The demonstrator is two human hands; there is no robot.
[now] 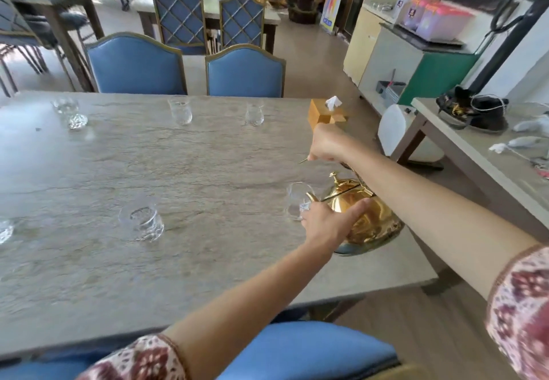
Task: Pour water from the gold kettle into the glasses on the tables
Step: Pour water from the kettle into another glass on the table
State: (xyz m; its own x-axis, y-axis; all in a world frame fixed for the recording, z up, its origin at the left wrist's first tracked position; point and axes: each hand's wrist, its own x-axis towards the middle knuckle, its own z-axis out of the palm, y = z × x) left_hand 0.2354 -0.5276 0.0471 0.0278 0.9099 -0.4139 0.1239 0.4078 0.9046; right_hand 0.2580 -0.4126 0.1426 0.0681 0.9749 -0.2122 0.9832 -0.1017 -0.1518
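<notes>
**Kettle tipped at the near-right glass**

The right hand was clenched on the handle, lifting from above, while the left hand lay spread flat against the side of the kettle, steadying it. Right of centre in the frame, the kettle leaned, spout reaching over the rim of the nearest glass. That looked like the pour in hand, though no stream could be seen. Next up, judging by the table: level the kettle and carry it left to the glass at lower centre, then the three along the far edge.
</notes>
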